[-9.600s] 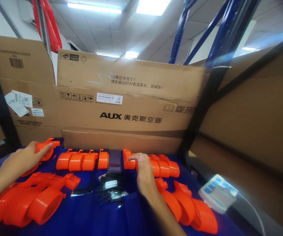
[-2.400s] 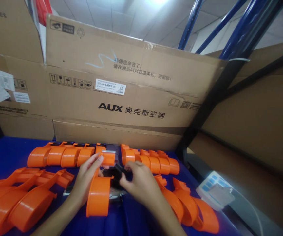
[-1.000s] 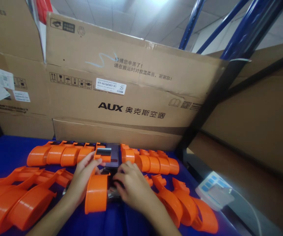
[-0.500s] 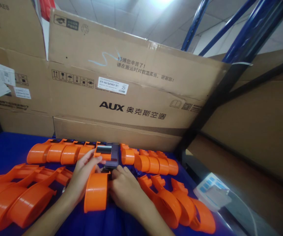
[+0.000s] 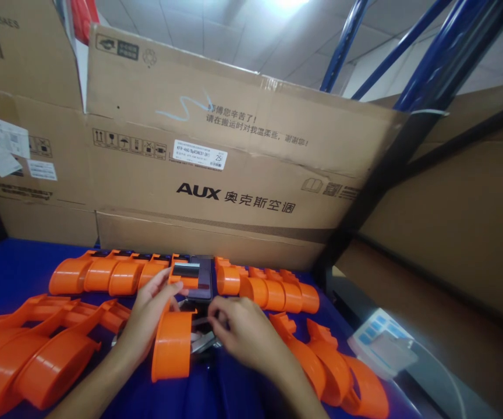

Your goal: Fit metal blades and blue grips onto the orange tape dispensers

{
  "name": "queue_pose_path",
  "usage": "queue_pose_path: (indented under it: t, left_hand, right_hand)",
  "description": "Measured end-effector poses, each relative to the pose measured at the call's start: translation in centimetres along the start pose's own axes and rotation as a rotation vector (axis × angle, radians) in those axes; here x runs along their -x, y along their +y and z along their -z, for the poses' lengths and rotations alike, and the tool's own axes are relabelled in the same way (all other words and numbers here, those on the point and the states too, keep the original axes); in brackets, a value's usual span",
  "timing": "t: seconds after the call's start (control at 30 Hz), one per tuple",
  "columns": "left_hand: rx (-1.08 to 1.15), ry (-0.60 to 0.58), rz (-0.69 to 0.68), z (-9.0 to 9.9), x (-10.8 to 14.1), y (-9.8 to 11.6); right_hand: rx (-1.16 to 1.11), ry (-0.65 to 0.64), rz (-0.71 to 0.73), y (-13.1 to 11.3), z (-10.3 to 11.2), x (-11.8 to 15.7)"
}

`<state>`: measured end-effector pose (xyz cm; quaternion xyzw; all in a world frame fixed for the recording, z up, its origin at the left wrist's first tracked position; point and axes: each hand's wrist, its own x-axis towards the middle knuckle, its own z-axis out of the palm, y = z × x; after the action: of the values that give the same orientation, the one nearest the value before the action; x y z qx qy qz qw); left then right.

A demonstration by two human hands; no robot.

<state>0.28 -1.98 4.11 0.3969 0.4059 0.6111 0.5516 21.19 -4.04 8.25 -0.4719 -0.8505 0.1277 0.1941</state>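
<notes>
My left hand [image 5: 149, 308] grips an orange tape dispenser [image 5: 173, 344] by its upper part, thumb on the front. Its round part hangs down toward me, and a dark strip with a pale toothed edge shows at its top. Behind it stands a dark device [image 5: 203, 279]. My right hand [image 5: 234, 326] is just right of the dispenser, fingers curled together; whatever they pinch is too small to make out. Between the hand and the dispenser lie metal pieces [image 5: 204, 342], partly hidden.
Rows of orange dispensers lie on the blue surface [image 5: 24, 262], at the left [image 5: 59, 366] and the right [image 5: 365, 387]. Behind stands a large cardboard box [image 5: 243, 174]. A white box with blue marks [image 5: 382, 340] and a cable sits at the right.
My right hand has moved right, away from the dispenser, and the metal pieces between them now show. My left hand keeps hold of the dispenser, almost unmoved.
</notes>
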Motion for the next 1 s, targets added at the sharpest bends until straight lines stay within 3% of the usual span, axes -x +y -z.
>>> queue_pose_path:
  t: [0.2, 0.37, 0.73, 0.87, 1.0]
  left_hand:
    - [0.01, -0.004, 0.034, -0.1, 0.0, -0.5]
    - [0.019, -0.007, 0.046, -0.2, 0.1, -0.3]
    - [-0.046, -0.042, -0.003, 0.3, -0.4, -0.7]
    - [-0.071, -0.041, -0.005, 0.4, -0.2, -0.5]
    - [-0.058, -0.043, 0.015, 0.4, 0.0, -0.5]
  right_hand:
    - [-0.519, 0.216, -0.081, 0.9, 0.0, -0.2]
    - [-0.583, 0.373, -0.052, 1.5, 0.2, -0.5]
    - [-0.344, 0.016, -0.021, 1.3, -1.3, -0.6]
    - [-0.214, 0.037, -0.015, 1.8, -0.7, -0.5]
    - [0.015, 0.114, -0.117, 3.3, 0.9, -0.3]
